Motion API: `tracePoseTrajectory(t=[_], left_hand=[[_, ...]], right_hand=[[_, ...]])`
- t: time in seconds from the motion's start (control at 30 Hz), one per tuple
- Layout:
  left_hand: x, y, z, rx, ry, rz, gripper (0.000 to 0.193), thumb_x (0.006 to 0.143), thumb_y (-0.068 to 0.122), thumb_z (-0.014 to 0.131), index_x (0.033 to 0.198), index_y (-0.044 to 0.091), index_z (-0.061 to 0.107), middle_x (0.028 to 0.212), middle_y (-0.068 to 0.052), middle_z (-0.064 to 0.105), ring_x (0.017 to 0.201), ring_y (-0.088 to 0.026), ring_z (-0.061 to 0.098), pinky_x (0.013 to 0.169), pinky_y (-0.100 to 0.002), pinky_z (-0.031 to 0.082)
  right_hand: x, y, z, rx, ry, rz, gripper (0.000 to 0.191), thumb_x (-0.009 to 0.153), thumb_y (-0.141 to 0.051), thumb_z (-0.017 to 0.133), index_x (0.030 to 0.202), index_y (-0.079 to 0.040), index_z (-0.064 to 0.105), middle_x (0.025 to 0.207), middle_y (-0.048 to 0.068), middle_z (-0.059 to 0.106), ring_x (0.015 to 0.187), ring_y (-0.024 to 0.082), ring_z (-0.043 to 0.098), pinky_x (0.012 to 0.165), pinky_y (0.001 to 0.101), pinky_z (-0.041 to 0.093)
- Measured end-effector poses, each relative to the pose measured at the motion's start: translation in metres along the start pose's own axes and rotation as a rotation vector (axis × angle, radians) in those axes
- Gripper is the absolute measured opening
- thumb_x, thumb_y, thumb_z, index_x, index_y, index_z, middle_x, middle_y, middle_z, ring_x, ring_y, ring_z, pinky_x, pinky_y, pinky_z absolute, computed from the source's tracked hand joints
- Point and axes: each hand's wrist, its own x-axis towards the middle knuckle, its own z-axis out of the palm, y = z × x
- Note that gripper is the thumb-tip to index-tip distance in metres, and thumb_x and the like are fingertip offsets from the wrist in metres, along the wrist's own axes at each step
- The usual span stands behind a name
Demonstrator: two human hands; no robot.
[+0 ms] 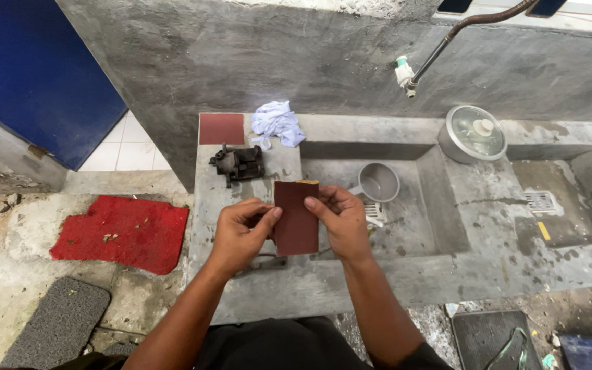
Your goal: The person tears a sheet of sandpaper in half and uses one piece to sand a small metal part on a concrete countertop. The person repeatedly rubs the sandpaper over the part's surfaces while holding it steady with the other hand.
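Note:
Both my hands hold a dark red-brown sheet of sandpaper [297,218] upright over the concrete counter [241,288]. My left hand [240,231] pinches its left edge and my right hand [340,219] grips its right edge. Behind it on the counter sits a dark, dirty metal brake caliper [239,164]. A second red sheet [221,128] lies flat at the counter's back, with a crumpled pale blue cloth [277,123] beside it.
A concrete sink basin [405,226] holds a grey cup [378,182] and a drain grate [374,213]. A lidded metal pot [473,133] sits on the ledge under a tap [405,74]. A red mat [123,231] and a grey mat [59,322] lie on the floor at left.

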Motion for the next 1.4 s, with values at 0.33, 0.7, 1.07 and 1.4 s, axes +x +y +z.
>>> tracePoseTrajectory(t=[0.33,0.7,1.07,1.4], left_hand=[[0.004,0.01,-0.011,0.222,0.064,0.212,0.012,0.094,0.007,0.073,0.092,-0.005,0.077,0.077,-0.003,0.067,0.069,-0.008,0.063,0.06,-0.023,0.051],[0.012,0.01,-0.02,0.054,0.046,0.075,0.013,0.095,0.008,0.072,0.093,-0.005,0.076,0.08,-0.002,0.063,0.069,-0.007,0.061,0.06,-0.023,0.052],[0.018,0.024,-0.032,0.132,0.001,0.088,0.011,0.091,0.007,0.075,0.095,-0.003,0.077,0.084,-0.003,0.069,0.069,-0.008,0.066,0.059,-0.023,0.054],[0.022,0.012,-0.04,-0.019,-0.025,-0.072,0.011,0.091,0.008,0.075,0.093,-0.003,0.077,0.081,-0.002,0.069,0.069,-0.008,0.067,0.059,-0.023,0.056]], right_hand=[[-0.011,0.01,-0.006,-0.073,-0.133,0.117,0.02,0.091,-0.009,0.075,0.108,-0.005,0.066,0.096,0.001,0.07,0.085,0.007,0.067,0.077,0.0244,0.057],[-0.009,0.022,-0.013,0.061,-0.149,0.231,0.016,0.085,-0.005,0.078,0.096,-0.007,0.066,0.091,0.006,0.072,0.075,0.012,0.069,0.068,0.0298,0.06],[-0.006,0.011,0.004,0.0,-0.169,0.218,0.021,0.084,-0.004,0.077,0.102,-0.004,0.067,0.092,0.005,0.072,0.081,0.011,0.069,0.073,0.0286,0.059],[-0.006,0.023,-0.002,-0.023,-0.247,0.232,0.009,0.09,-0.006,0.078,0.09,-0.001,0.07,0.087,0.008,0.075,0.073,0.013,0.07,0.068,0.0298,0.06]])
